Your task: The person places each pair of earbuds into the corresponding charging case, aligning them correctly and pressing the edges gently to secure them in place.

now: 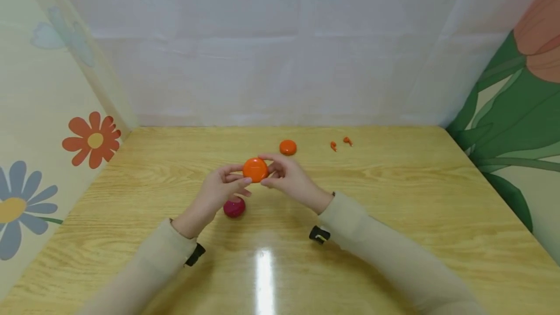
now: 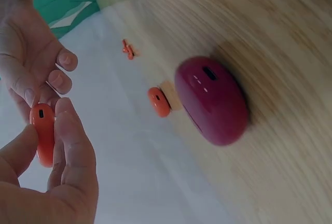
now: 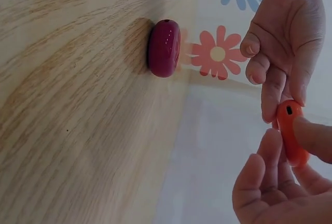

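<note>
Raised over the table, a round glossy orange earbud case (image 1: 255,170) is held between both hands, its lid closed. My left hand (image 1: 213,191) pinches its left side between thumb and fingers. On the opposite side my right hand (image 1: 292,179) grips the edge with thumb and fingertips. A small dark port shows on the narrow side of the held case (image 2: 44,136) in the left wrist view. Beneath the left hand, a magenta earbud case (image 1: 235,207) rests on the table, partly covered by the fingers in the head view.
A second orange case (image 1: 288,147) lies on the wooden table (image 1: 393,208) beyond the hands. Right of it are two loose orange earbuds, one nearer (image 1: 333,146) and one farther right (image 1: 347,141). White cloth (image 1: 280,62) hangs behind the table's back edge.
</note>
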The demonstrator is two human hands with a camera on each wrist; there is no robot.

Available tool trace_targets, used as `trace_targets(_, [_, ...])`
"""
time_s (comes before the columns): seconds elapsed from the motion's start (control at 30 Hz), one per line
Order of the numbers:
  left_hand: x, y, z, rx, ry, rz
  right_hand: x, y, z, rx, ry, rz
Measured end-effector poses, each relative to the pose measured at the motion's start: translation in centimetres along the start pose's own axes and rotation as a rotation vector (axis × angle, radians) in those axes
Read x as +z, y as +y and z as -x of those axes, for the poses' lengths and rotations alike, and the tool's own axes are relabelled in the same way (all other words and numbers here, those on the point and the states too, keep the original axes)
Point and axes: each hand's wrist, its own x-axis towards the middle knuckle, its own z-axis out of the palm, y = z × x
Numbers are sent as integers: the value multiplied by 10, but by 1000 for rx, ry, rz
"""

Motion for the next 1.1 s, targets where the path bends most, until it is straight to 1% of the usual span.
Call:
trace_targets(0.1, [-6, -1, -3, -4, 10, -39, 5, 0, -6, 23, -1, 1])
trace_targets(0.2, [-12, -4, -6, -8, 10, -72, 10, 2, -10, 50, 16, -10])
trace_targets(0.4, [-18, -4, -12, -11, 20, -114, 18, 2, -17, 126, 91, -48])
trace_targets(0.5, [-21, -4, -15, -2, 26, -155, 22, 1, -21, 163, 126, -64])
trace_targets(0.67, [-27, -7, -19, 12, 22, -213, 28, 2, -27, 194, 149, -82])
trace_targets(0.93, [-36, -13, -26, 23, 25, -212, 33, 4, -34, 223, 173, -95])
trace_targets(1.1, [-40, -17, -27, 32, 31, -220, 36, 7, -39, 241, 166, -108])
